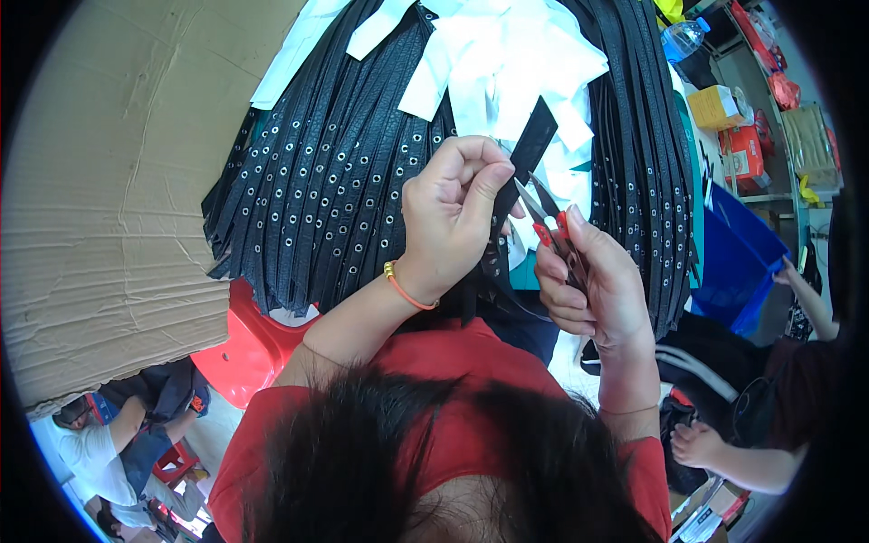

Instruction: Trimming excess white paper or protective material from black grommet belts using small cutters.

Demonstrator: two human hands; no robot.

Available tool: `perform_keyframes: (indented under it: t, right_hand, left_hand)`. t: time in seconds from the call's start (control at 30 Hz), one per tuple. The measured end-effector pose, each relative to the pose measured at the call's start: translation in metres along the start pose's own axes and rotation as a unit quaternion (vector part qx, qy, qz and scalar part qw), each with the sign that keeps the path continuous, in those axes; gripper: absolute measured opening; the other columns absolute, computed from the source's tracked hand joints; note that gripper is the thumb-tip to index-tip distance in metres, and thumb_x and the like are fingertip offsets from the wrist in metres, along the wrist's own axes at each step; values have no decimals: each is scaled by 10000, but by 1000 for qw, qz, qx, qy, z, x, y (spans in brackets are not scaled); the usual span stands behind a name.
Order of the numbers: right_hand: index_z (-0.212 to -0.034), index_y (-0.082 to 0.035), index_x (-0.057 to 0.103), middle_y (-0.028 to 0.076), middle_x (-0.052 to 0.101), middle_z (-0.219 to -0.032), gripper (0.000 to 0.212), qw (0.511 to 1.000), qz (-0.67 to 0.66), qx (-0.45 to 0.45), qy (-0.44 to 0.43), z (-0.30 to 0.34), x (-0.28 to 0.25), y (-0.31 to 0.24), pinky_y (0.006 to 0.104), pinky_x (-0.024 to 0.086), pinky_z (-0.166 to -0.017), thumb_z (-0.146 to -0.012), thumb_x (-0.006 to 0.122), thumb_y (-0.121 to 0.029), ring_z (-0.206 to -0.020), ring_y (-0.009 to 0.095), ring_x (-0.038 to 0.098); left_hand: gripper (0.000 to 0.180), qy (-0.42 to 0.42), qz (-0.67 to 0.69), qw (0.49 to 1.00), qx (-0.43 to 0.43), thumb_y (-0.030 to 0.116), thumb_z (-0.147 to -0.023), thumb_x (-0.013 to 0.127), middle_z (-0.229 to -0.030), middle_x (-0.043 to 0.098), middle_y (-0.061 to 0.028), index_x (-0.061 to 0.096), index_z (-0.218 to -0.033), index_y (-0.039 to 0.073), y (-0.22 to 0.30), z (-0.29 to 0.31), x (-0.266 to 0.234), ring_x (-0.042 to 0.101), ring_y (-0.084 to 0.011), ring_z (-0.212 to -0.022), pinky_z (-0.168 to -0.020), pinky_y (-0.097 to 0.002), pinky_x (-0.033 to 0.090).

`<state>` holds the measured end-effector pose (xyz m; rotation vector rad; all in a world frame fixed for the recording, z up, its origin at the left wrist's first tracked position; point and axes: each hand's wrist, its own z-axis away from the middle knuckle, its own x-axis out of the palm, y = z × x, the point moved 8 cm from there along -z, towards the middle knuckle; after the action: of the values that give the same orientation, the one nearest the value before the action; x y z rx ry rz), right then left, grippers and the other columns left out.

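Observation:
My left hand (450,195) is closed, thumb against fingers, on a black strap (536,136) whose cut end points up and away. In my right hand (606,281) is a pair of small scissors (549,206) with red on the handles. The blades are spread, with their tips beside the right edge of the strap; I cannot tell whether they touch it. Under and around my hands lie black belts (335,172) with rows of metal eyelets, and a second bundle of belts (638,136) hangs to the right. White paper strips (507,68) cover the space between.
A big cardboard sheet (109,190) rises on the left, above a red stool (249,348). At right are a blue bin (738,258), a bottle (685,39), a yellow box (715,107) and shelves. A co-worker's hand (699,445) is near my right arm; another person (100,452) sits lower left.

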<state>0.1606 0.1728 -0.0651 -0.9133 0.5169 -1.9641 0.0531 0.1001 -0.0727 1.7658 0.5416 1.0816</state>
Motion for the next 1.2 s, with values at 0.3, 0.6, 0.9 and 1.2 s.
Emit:
perform_keyframes:
  t: [0.3, 0.6, 0.9, 1.2]
  right_hand:
    - [-645, -94, 387, -45, 267, -437, 483, 998, -26, 51, -12, -9, -12, -1, 165, 147, -260, -933, 324, -476, -300, 19, 192]
    - [-633, -90, 404, -46, 291, -433, 481, 999, -1, 47, 4, -17, -20, -7, 160, 159, -263, -937, 335, -457, -302, 15, 210]
    - [-608, -89, 407, -40, 312, -429, 497, 1000, 8, 23, -10, -25, -28, -6, 164, 163, -273, -935, 353, -458, -303, 18, 228]
    - [-596, -74, 421, -26, 323, -426, 485, 1000, 13, -5, -8, -28, -36, -6, 170, 167, -287, -936, 398, -419, -307, 28, 233]
  left_hand:
    - [42, -3, -101, 993, 68, 17, -878, 521, -631, 598, -37, 517, -902, -17, -5, -2, 3, 594, -59, -549, -429, -179, 423]
    - [30, -87, -180, 975, 102, -20, -873, 509, -762, 620, -98, 498, -897, -33, 0, -4, 11, 528, -48, -543, -441, -165, 404]
    - [57, -44, -183, 964, 189, 10, -836, 571, -1210, 412, -174, 519, -858, 2, -2, -8, 6, 539, -71, -724, -568, -184, 462]
    - [53, -28, -155, 973, 171, 29, -813, 611, -1132, 426, -148, 567, -826, 0, -7, -9, 4, 556, -73, -757, -515, -165, 495]
